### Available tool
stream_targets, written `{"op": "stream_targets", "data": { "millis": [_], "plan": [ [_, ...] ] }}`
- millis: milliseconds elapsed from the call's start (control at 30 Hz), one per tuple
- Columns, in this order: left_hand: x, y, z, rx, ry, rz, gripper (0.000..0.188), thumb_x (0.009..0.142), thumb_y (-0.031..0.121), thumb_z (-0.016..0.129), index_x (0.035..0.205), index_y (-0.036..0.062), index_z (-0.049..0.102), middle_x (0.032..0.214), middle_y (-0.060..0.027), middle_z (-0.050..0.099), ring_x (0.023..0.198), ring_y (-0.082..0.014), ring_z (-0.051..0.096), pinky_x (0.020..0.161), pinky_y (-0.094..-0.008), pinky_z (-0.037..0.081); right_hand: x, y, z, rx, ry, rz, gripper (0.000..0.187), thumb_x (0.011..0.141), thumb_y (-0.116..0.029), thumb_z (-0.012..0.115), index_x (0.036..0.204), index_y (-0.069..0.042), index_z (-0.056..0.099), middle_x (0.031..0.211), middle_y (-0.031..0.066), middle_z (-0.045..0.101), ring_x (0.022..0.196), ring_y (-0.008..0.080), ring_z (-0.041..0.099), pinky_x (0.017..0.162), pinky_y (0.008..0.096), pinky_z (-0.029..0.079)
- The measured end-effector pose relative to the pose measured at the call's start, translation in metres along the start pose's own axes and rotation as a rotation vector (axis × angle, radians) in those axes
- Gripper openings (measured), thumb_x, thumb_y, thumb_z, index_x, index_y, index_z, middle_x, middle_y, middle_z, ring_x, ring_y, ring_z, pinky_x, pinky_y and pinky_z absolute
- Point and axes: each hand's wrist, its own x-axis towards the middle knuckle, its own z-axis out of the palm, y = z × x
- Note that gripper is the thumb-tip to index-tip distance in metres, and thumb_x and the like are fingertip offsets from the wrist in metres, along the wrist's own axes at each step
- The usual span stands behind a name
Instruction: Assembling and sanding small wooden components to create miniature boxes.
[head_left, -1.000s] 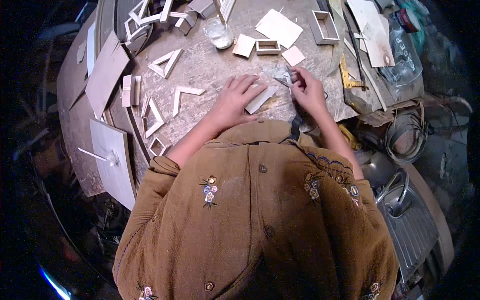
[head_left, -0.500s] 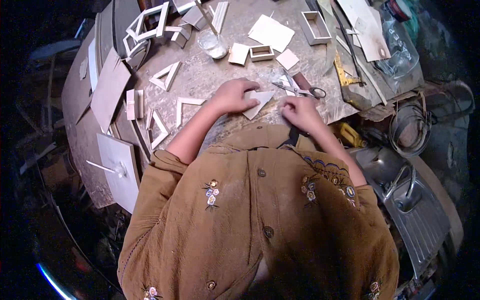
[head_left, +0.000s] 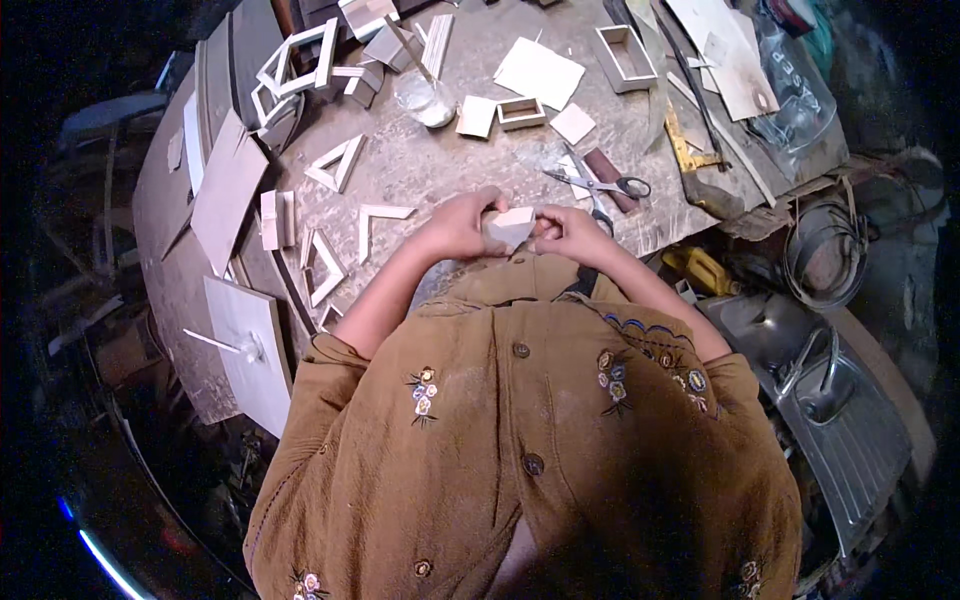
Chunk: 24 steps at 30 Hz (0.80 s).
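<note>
Close to my body at the table's near edge, my left hand (head_left: 462, 226) grips a small angular piece, pale on top and grey below (head_left: 510, 233), perhaps paper or thin board. Its thumb and fingers close round the left side. My right hand (head_left: 575, 236) is closed, fingertips pinched at the piece's right edge. Just beyond the right hand lie black-handled scissors (head_left: 607, 186), over a white strip and beside a dark brown strip (head_left: 604, 168). Small pale squares (head_left: 573, 124) and a little open wooden box (head_left: 521, 114) sit farther off.
Wooden V-shaped frames (head_left: 378, 224) lie to the left. A plastic cup (head_left: 424, 104) with a stick in it stands farther back. A bigger open box (head_left: 627, 58) is at the far right, near a yellow-framed saw (head_left: 690, 150). Right of the table is a steel sink (head_left: 850, 440).
Both hands have drawn closer to my body and together. The left hand has lifted and turned the piece, and the right hand has moved left from beside the scissors to meet it.
</note>
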Motion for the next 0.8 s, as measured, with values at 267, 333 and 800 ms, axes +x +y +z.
{"op": "stream_targets", "data": {
  "millis": [267,333,800],
  "plan": [
    [-0.011,-0.006,0.007,-0.610,0.063,0.039,0.056,0.067,0.011,0.083,0.117,0.0006,0.059,0.102,-0.0051,0.066,0.096,-0.0141,0.061,0.089,-0.0302,0.048,-0.001,-0.021,0.000,0.346,-0.098,0.003,0.084,0.072,-0.006,0.079,0.144,-0.007,0.036,0.119,0.0092,0.058,0.105,0.0152,0.057,0.089,0.0296,0.049],
    [-0.015,0.001,-0.002,-0.856,0.037,-0.022,0.064,0.071,0.009,0.082,0.127,-0.0001,0.053,0.114,-0.0063,0.063,0.105,-0.0146,0.059,0.095,-0.0304,0.046,-0.009,-0.052,-0.003,0.399,-0.116,0.023,0.101,0.070,-0.005,0.082,0.151,-0.008,0.023,0.137,0.0114,0.047,0.121,0.0177,0.049,0.102,0.0343,0.042],
    [-0.049,0.084,-0.061,-0.674,0.291,0.716,0.081,0.058,0.017,0.091,0.131,0.0129,0.057,0.144,-0.0126,0.047,0.140,-0.0297,0.035,0.113,-0.0448,0.030,-0.053,-0.178,-0.021,-0.492,0.502,-0.791,0.071,0.059,-0.004,0.072,0.128,-0.004,0.056,0.108,0.0113,0.066,0.101,0.0281,0.060,0.090,0.0378,0.047]
  ]
}}
